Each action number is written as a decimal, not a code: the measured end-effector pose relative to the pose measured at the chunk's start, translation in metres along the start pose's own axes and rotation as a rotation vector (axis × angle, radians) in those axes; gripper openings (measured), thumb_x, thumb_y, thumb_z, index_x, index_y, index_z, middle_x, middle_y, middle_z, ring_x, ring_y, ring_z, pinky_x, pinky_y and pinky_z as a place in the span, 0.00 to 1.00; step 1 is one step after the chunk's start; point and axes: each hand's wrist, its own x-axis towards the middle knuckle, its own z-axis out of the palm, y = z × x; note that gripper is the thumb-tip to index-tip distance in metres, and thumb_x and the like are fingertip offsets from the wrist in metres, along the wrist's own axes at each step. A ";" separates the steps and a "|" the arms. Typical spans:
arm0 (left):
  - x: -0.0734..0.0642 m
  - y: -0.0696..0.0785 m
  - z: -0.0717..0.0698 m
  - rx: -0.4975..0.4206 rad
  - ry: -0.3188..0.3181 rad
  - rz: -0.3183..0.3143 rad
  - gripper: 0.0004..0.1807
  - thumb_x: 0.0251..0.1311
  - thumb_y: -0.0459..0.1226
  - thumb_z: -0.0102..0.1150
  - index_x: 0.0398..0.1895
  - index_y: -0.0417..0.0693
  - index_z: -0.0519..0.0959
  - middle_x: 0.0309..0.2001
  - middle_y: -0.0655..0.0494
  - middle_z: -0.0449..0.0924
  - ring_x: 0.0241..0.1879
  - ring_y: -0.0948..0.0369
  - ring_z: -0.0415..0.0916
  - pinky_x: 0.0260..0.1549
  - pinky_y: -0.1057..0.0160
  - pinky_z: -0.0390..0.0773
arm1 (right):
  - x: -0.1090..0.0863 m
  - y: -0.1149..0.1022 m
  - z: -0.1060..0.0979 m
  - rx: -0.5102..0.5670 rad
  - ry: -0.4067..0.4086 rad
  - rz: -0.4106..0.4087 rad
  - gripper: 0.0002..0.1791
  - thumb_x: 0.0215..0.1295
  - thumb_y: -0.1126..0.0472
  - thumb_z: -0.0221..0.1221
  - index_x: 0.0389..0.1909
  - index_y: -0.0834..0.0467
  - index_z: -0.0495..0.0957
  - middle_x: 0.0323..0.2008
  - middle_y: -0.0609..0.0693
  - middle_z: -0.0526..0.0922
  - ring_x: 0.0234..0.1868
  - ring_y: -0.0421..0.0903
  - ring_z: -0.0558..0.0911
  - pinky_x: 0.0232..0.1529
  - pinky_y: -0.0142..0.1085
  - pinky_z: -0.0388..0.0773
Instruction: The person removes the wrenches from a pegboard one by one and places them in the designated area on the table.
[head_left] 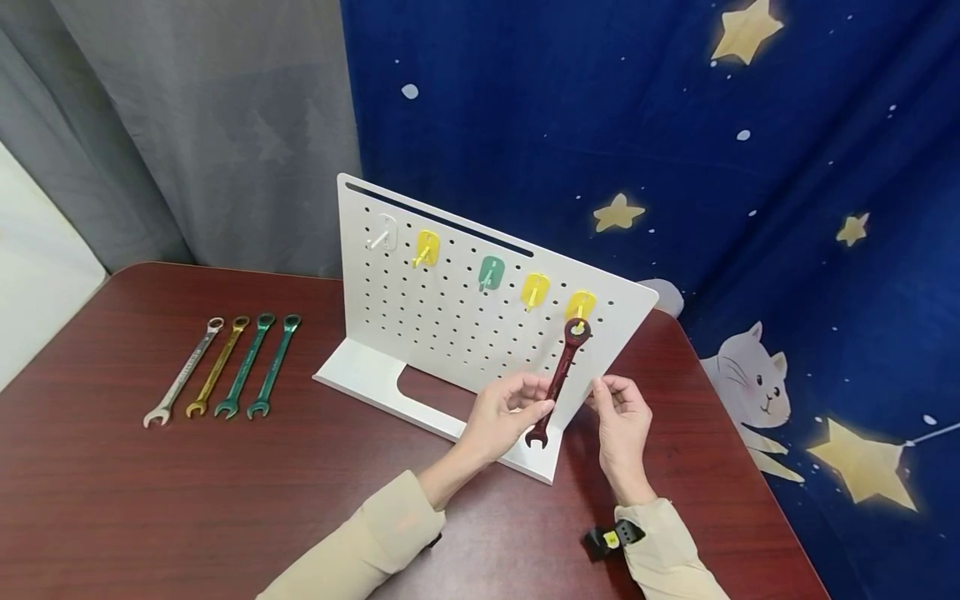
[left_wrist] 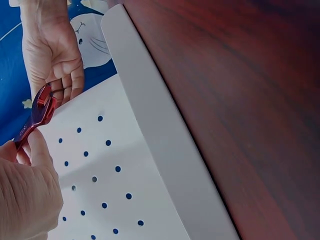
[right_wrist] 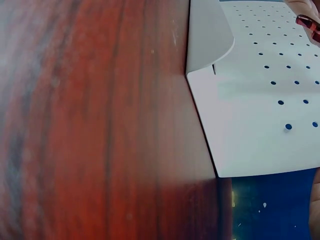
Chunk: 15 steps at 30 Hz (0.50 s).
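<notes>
My left hand (head_left: 501, 417) pinches a dark red combination wrench (head_left: 561, 371) by its lower shank. The wrench's ring end lies over the tip of the rightmost yellow hook (head_left: 581, 304), and its open end points down. Behind it stands a white pegboard (head_left: 450, 317). At the board's right edge, my right hand (head_left: 622, 425) grips the side with thumb and curled fingers. In the left wrist view, the wrench's open jaw (left_wrist: 42, 107) sticks out above my left fingers, with the right hand (left_wrist: 55, 50) beyond at the board's edge. Only a sliver of the right hand (right_wrist: 315, 210) shows in the right wrist view.
On the table (head_left: 247, 500) at left lie a silver wrench (head_left: 183, 372), a gold wrench (head_left: 218, 367) and two green wrenches (head_left: 246, 365). The board also bears a white hook (head_left: 384, 233), two more yellow hooks (head_left: 426, 248) and a green hook (head_left: 491, 273). A blue starry curtain (head_left: 525, 108) hangs behind.
</notes>
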 end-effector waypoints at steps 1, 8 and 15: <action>-0.001 0.001 -0.001 -0.003 -0.005 0.001 0.09 0.57 0.29 0.62 0.41 0.39 0.80 0.34 0.42 0.82 0.32 0.64 0.78 0.37 0.69 0.79 | 0.000 0.000 0.000 0.001 -0.001 -0.001 0.01 0.60 0.72 0.60 0.31 0.64 0.78 0.22 0.48 0.79 0.23 0.36 0.79 0.30 0.28 0.81; -0.005 0.006 -0.008 -0.044 -0.053 -0.061 0.11 0.57 0.30 0.61 0.43 0.37 0.80 0.36 0.40 0.81 0.32 0.66 0.78 0.38 0.69 0.79 | 0.000 0.000 0.000 0.002 -0.003 -0.003 0.03 0.60 0.72 0.59 0.31 0.62 0.78 0.22 0.47 0.79 0.23 0.35 0.79 0.29 0.26 0.80; -0.010 0.017 -0.019 -0.164 -0.149 -0.177 0.14 0.58 0.29 0.60 0.48 0.32 0.77 0.38 0.43 0.81 0.33 0.67 0.79 0.38 0.64 0.82 | 0.000 0.000 0.000 -0.006 -0.004 -0.003 0.01 0.60 0.71 0.59 0.31 0.65 0.77 0.22 0.46 0.79 0.23 0.35 0.78 0.29 0.26 0.79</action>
